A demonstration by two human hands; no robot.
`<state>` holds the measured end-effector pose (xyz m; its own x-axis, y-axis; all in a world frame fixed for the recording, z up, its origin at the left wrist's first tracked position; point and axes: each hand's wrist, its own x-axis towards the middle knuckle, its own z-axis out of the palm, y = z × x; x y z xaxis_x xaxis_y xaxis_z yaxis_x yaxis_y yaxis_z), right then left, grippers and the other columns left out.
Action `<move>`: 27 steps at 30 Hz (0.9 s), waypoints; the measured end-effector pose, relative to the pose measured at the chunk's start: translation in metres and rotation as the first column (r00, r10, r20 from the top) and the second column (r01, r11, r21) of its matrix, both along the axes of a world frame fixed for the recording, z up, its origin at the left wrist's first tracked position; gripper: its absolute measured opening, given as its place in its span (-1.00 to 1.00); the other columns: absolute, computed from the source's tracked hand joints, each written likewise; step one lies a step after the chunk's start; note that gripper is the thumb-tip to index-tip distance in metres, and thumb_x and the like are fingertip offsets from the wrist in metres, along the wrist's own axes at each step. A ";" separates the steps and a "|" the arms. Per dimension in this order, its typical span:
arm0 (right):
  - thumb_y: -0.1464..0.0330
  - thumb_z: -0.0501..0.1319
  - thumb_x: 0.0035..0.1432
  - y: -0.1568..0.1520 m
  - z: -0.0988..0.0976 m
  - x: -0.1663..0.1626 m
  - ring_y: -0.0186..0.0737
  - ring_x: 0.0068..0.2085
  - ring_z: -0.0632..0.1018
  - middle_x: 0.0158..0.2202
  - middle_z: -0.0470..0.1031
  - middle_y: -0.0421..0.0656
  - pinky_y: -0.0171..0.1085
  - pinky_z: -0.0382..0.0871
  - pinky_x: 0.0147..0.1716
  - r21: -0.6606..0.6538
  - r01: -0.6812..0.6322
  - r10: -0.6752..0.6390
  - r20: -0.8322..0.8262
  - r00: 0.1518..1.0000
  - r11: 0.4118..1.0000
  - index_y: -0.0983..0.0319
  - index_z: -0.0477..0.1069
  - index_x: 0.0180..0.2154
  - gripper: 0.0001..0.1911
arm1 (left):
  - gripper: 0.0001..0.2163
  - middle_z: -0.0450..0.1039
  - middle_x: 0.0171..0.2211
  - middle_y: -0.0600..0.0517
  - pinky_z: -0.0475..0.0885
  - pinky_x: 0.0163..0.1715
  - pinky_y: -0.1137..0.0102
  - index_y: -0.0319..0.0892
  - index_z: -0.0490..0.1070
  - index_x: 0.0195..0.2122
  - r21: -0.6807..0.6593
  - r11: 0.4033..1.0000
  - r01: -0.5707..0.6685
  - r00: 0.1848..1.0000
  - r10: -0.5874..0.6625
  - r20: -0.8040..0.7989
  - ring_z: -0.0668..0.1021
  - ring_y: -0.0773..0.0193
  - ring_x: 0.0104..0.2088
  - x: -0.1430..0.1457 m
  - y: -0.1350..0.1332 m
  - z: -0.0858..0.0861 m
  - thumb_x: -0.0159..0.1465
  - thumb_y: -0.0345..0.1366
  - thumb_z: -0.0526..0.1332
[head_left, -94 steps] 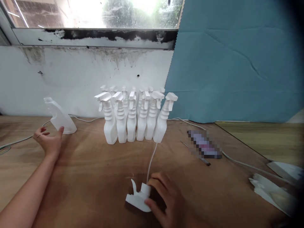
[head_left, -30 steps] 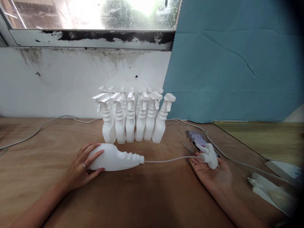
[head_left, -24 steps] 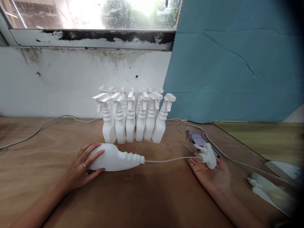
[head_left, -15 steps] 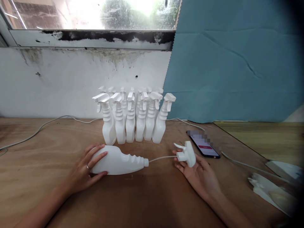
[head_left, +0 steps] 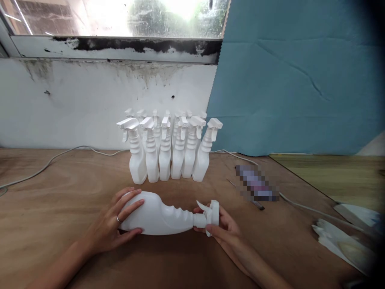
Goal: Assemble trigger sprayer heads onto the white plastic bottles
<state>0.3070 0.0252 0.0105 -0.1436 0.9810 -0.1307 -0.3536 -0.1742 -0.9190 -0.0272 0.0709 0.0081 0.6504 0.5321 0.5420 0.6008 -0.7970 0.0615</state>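
With left hand (head_left: 112, 224), grips bottle (head_left: 161, 218) round base; with right hand (head_left: 227, 230), holds sprayer (head_left: 214, 212) at bottle's neck. Behind bottle: upright spray bottles (head_left: 165, 156), close together.

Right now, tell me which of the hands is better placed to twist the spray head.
Probably the right hand: it grips the spray head at the neck of the bottle. The left hand grasps the bottle's base end, likely better for steadying.

Left hand (head_left: 110, 223) and right hand (head_left: 229, 233) curl, facing each other.
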 end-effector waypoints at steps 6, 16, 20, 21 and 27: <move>0.23 0.43 -0.10 -0.003 -0.007 0.006 -0.16 -0.25 0.55 -0.16 0.51 -0.16 -0.17 0.39 -0.18 0.004 0.016 -0.017 0.165 0.986 1.000 0.15 0.27 -0.13 -0.48 | -0.37 0.12 0.23 -0.20 0.31 0.11 0.01 -0.14 0.06 0.27 0.003 1.000 0.012 1.000 -0.012 -0.006 0.20 -0.09 0.23 0.005 -0.004 0.001 0.21 -0.29 0.28; 0.08 0.28 0.08 -0.001 -0.007 0.001 -0.20 -0.39 0.49 -0.37 0.51 -0.16 -0.21 0.39 -0.34 0.065 -0.051 0.028 0.308 0.951 0.997 0.19 0.22 -0.09 -0.53 | -0.35 0.15 0.23 -0.20 0.35 0.09 0.06 -0.12 0.06 0.28 0.002 1.000 -0.009 1.000 0.009 -0.014 0.22 -0.08 0.22 0.004 -0.004 0.000 0.20 -0.25 0.29; 0.12 0.33 0.05 -0.003 -0.007 0.002 -0.25 -0.37 0.47 -0.23 0.50 -0.13 -0.25 0.38 -0.36 0.125 -0.057 0.011 0.340 0.940 0.991 0.16 0.17 -0.05 -0.48 | -0.36 0.17 0.23 -0.19 0.36 0.09 0.07 -0.12 0.08 0.27 0.012 1.000 -0.012 1.000 0.012 0.001 0.23 -0.07 0.22 0.006 -0.005 -0.001 0.19 -0.25 0.30; 0.11 0.32 0.06 -0.003 -0.007 0.002 -0.26 -0.40 0.46 -0.29 0.50 -0.16 -0.26 0.37 -0.41 0.111 -0.057 0.015 0.354 0.935 0.992 0.17 0.16 -0.06 -0.48 | -0.36 0.17 0.23 -0.19 0.36 0.09 0.07 -0.11 0.09 0.26 0.015 1.000 -0.010 1.000 0.010 0.005 0.24 -0.07 0.22 0.007 -0.006 -0.001 0.19 -0.25 0.30; 0.08 0.31 0.06 -0.004 -0.013 0.000 -0.30 -0.48 0.42 -0.42 0.47 -0.24 -0.31 0.32 -0.51 0.112 0.002 -0.042 0.357 0.933 0.994 0.16 0.12 -0.08 -0.46 | -0.37 0.16 0.23 -0.19 0.34 0.11 0.06 -0.13 0.09 0.26 0.011 1.000 -0.013 1.000 0.013 -0.001 0.22 -0.08 0.23 0.011 -0.008 0.001 0.19 -0.25 0.30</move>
